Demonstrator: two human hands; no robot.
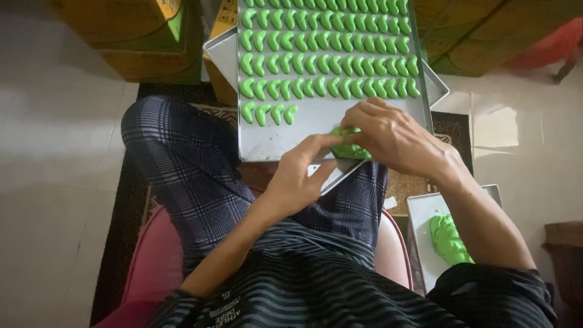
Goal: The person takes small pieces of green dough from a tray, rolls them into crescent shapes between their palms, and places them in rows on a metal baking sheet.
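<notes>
Over the near edge of the metal tray (261, 146), my right hand (395, 136) and left hand (297, 176) pinch 1 green dough lump (347, 149). Curved green pieces (328, 48) fill the far rows; the nearest row holds 4. More dough (448, 238) waits near right.

Bare tray (316, 130) strip just ahead of the pinched dough lump (347, 149) is passable; beyond it the crescent rows (328, 54) block, and the raised knee (170, 152) walls off the left.
</notes>
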